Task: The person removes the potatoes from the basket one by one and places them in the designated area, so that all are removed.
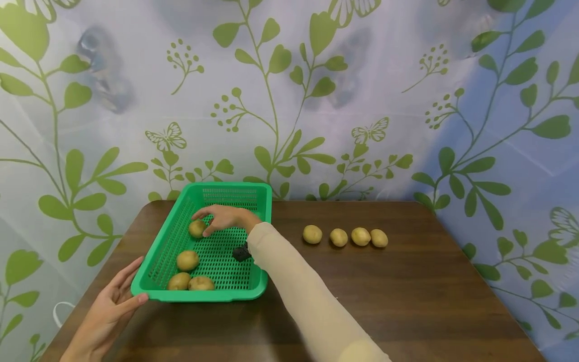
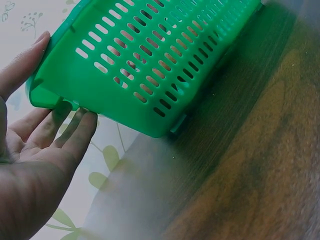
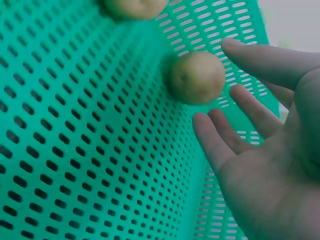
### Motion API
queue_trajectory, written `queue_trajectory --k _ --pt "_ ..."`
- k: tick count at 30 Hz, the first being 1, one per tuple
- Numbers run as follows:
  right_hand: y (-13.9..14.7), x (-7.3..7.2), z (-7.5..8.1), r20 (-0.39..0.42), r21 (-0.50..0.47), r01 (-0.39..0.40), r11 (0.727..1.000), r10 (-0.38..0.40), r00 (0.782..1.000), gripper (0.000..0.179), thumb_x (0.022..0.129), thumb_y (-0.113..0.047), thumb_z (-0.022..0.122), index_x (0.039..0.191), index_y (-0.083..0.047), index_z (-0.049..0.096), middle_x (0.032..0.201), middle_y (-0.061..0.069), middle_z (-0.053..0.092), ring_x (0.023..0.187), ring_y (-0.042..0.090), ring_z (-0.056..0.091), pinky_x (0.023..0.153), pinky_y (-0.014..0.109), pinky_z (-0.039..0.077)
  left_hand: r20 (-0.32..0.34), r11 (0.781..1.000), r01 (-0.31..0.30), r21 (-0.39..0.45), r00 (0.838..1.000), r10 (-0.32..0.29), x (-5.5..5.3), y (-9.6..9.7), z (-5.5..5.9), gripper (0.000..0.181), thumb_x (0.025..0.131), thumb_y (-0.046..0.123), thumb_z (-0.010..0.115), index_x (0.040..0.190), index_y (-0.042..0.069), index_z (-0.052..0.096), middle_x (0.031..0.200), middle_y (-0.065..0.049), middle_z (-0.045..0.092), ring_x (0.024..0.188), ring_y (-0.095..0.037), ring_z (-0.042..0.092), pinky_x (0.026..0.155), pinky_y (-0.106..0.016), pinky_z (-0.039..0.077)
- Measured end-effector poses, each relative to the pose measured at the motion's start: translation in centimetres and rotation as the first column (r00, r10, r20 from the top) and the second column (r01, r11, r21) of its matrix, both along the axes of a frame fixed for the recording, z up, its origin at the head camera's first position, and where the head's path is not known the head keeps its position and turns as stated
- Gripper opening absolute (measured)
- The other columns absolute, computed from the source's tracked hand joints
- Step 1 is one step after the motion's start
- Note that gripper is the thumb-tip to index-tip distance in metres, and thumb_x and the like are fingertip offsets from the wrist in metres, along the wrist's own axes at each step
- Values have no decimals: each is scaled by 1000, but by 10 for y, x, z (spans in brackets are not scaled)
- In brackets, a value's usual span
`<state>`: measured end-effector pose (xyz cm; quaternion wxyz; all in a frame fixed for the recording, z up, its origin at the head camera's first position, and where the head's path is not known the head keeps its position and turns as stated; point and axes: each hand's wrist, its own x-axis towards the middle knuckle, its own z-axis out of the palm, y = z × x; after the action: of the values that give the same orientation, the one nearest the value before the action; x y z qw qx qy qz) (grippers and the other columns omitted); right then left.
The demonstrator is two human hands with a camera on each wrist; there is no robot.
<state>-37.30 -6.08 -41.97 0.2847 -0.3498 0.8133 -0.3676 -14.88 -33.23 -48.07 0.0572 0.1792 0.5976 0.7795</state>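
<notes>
A green slotted plastic basket (image 1: 261,296) stands on the left part of the wooden table. My left hand (image 1: 106,311) holds its near-left corner, thumb over the front rim and fingers along the left side; the left wrist view shows this hand (image 2: 47,145) at the rim too. Inside, my right hand (image 1: 222,218) is spread beside the farthest potato (image 1: 196,229). In the right wrist view, a small gap shows between the fingers of that hand (image 3: 265,150) and the potato (image 3: 198,78). Another potato (image 1: 187,261) lies nearer, with two potatoes (image 1: 201,284) at the front wall.
Right of the basket, several potatoes (image 1: 360,237) lie in a row on the brown table (image 1: 407,291). A leaf-patterned curtain (image 1: 289,125) hangs behind the table's back edge. The black wrist camera (image 1: 242,253) sits under the right wrist, over the basket floor.
</notes>
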Motion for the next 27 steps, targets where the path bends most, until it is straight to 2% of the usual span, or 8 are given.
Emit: queue_trajectory --k 5,8,12,15,18,20,23,27 --pt "-10 -1 -8 -26 84 -59 995 62 998 74 96 -13 77 161 -21 41 166 -3 31 146 19 38 106 28 43 -41 999 44 16 998 -43 1 -3 -2 76 100 -23 42 165 10 22 158 7 43 135 -13 53 103 -28 49" --pt "-12 -1 -11 -36 114 -78 990 83 996 76 97 -12 76 162 -22 38 167 -4 28 147 17 36 108 26 41 -65 998 62 26 996 -60 0 -4 -4 77 100 -24 41 166 8 19 159 5 42 137 -14 51 104 -28 48" --pt "-13 -1 -9 -88 149 -72 986 85 992 70 99 -12 74 161 -21 41 165 -2 30 146 15 36 107 23 40 -61 999 51 13 997 -50 -3 -3 -4 76 100 -23 42 165 9 20 159 5 42 136 -15 52 104 -28 48" --pt "-14 0 -9 -143 184 -77 980 104 984 63 100 -13 72 158 -18 46 159 2 38 142 14 39 104 21 42 -53 999 41 4 998 -41 -3 -2 -3 76 100 -22 42 165 10 22 158 5 43 135 -15 53 104 -28 49" --pt "-15 1 -9 -212 211 -98 973 143 967 51 100 -13 72 148 -16 56 152 5 46 139 16 43 102 19 42 -51 999 37 4 998 -37 -3 -2 -2 75 100 -22 43 165 10 22 158 6 43 135 -14 53 104 -28 49" --pt "-16 2 -8 -245 213 -108 971 160 956 40 99 -12 73 136 -13 60 146 4 50 136 15 45 100 19 42 -56 999 38 6 998 -38 -3 -2 -2 75 100 -22 43 165 10 22 158 5 43 135 -14 53 104 -28 49" --pt "-17 5 -8 -271 218 -117 969 175 947 26 97 -11 75 117 -10 58 128 3 55 117 13 51 89 18 41 -63 999 41 7 997 -41 -3 -2 -2 75 100 -22 43 165 9 21 158 4 43 135 -15 53 104 -28 49" --pt "-17 7 -9 -252 233 -110 966 169 953 27 96 -14 77 107 -12 52 109 0 50 93 13 45 75 22 38 -69 999 51 12 996 -50 -4 -2 -3 75 100 -23 42 165 8 20 158 3 43 135 -16 53 104 -29 49"
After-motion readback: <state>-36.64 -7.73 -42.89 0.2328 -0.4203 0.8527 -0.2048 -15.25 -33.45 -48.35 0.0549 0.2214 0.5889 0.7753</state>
